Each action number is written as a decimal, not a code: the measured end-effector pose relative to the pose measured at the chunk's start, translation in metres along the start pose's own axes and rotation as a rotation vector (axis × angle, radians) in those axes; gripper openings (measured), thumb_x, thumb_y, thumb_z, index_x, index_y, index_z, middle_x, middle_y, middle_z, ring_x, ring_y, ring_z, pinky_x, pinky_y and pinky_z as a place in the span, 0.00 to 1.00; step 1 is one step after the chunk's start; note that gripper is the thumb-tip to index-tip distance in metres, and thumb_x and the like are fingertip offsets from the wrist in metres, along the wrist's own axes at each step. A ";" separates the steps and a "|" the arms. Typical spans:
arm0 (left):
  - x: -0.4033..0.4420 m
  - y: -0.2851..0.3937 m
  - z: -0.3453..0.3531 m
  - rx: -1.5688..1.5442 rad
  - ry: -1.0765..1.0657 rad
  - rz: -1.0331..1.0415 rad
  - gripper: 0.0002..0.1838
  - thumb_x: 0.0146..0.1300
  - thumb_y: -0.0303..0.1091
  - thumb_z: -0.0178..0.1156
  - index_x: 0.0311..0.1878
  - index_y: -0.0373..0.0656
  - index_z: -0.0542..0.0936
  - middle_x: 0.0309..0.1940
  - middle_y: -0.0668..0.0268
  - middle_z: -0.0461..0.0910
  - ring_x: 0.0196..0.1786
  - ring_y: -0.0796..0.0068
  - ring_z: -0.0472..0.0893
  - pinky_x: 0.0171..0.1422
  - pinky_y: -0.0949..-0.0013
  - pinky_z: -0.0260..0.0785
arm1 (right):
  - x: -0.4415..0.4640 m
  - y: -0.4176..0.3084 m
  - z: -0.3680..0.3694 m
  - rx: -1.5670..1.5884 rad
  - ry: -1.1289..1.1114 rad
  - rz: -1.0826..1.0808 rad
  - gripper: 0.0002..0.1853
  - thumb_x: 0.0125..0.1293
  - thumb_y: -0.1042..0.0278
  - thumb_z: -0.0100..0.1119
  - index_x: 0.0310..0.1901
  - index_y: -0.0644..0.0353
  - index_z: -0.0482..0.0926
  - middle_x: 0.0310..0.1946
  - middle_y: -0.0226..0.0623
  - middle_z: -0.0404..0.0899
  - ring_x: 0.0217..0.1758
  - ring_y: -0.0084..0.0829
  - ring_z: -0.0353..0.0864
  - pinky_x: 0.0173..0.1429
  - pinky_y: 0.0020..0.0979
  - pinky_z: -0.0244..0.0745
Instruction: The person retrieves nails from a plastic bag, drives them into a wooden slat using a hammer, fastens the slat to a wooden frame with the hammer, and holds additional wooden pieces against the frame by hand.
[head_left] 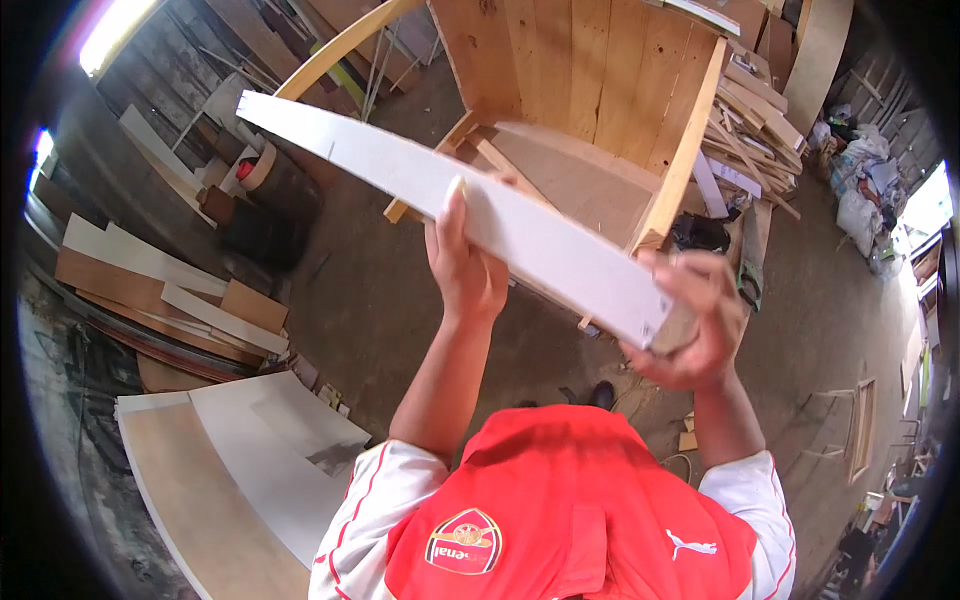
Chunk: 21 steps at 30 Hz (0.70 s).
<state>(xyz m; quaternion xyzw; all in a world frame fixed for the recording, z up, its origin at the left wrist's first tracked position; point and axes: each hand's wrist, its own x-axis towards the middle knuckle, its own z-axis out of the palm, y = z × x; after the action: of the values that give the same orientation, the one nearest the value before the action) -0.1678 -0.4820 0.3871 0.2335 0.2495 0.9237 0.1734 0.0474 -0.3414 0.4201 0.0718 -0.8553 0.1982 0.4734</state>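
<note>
A long white-faced board (pixel 545 235) slants across the view in front of me, from upper left down to lower right. My left hand (pixel 465 255) grips it near its middle, thumb on the white face and fingers behind. At the lower right end, my right hand (pixel 700 320) curls around the board's edge, slightly blurred; something tan shows between that end and the palm, and I cannot make out what it is. Dark marks show on the face near this end. Beyond the board stands a large open wooden box frame (pixel 600 80), partly hidden by it.
Scrap wood (pixel 755 130) is heaped to the right of the box, with a green-handled saw (pixel 749 285) nearby. Large sheets (pixel 270 440) lean at lower left, below stacked offcuts (pixel 180 290). Stuffed bags (pixel 855 190) lie at far right, and a small wooden frame (pixel 862 430) stands lower.
</note>
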 end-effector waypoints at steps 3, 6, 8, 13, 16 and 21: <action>-0.051 0.005 -0.048 0.036 0.160 -0.126 0.20 0.77 0.37 0.56 0.67 0.39 0.71 0.55 0.61 0.81 0.56 0.69 0.83 0.61 0.63 0.78 | -0.043 -0.021 0.018 0.046 -0.083 0.082 0.34 0.42 0.68 0.77 0.57 0.61 0.81 0.54 0.41 0.87 0.49 0.40 0.84 0.54 0.39 0.78; -0.089 0.001 -0.094 0.159 0.273 -0.381 0.15 0.77 0.38 0.59 0.60 0.42 0.74 0.51 0.67 0.82 0.54 0.73 0.84 0.58 0.65 0.78 | -0.079 -0.020 0.042 -0.001 -0.219 0.272 0.34 0.42 0.68 0.77 0.57 0.62 0.81 0.53 0.42 0.86 0.50 0.43 0.84 0.55 0.41 0.79; -0.097 -0.015 -0.135 0.227 0.250 -0.561 0.20 0.75 0.44 0.62 0.58 0.38 0.74 0.46 0.64 0.83 0.47 0.70 0.85 0.51 0.61 0.83 | -0.104 -0.013 0.060 -0.028 -0.303 0.439 0.33 0.43 0.70 0.76 0.57 0.62 0.81 0.53 0.43 0.85 0.53 0.46 0.83 0.59 0.44 0.78; -0.085 -0.081 -0.237 0.381 0.314 -0.848 0.24 0.72 0.50 0.65 0.49 0.34 0.73 0.32 0.62 0.81 0.34 0.68 0.86 0.45 0.59 0.87 | -0.149 0.018 0.121 -0.059 -0.408 0.642 0.29 0.48 0.70 0.75 0.56 0.62 0.80 0.53 0.45 0.83 0.56 0.49 0.80 0.62 0.44 0.75; -0.062 -0.102 -0.262 0.426 0.324 -1.009 0.23 0.72 0.49 0.66 0.51 0.38 0.73 0.32 0.63 0.82 0.33 0.70 0.86 0.44 0.60 0.87 | -0.173 0.037 0.151 -0.109 -0.476 0.748 0.29 0.50 0.70 0.75 0.57 0.62 0.79 0.54 0.46 0.82 0.57 0.50 0.79 0.64 0.45 0.74; -0.041 -0.148 -0.312 0.403 0.285 -1.153 0.22 0.72 0.49 0.65 0.53 0.38 0.77 0.39 0.59 0.86 0.36 0.68 0.89 0.45 0.62 0.86 | -0.201 0.082 0.193 -0.217 -0.533 0.759 0.30 0.52 0.69 0.74 0.59 0.62 0.78 0.54 0.45 0.81 0.58 0.50 0.77 0.67 0.45 0.71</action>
<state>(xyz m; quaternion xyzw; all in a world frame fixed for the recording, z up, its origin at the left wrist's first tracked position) -0.2651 -0.4976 0.0536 -0.0360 0.5253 0.6385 0.5613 -0.0202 -0.3585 0.1379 -0.2473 -0.9284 0.2413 0.1365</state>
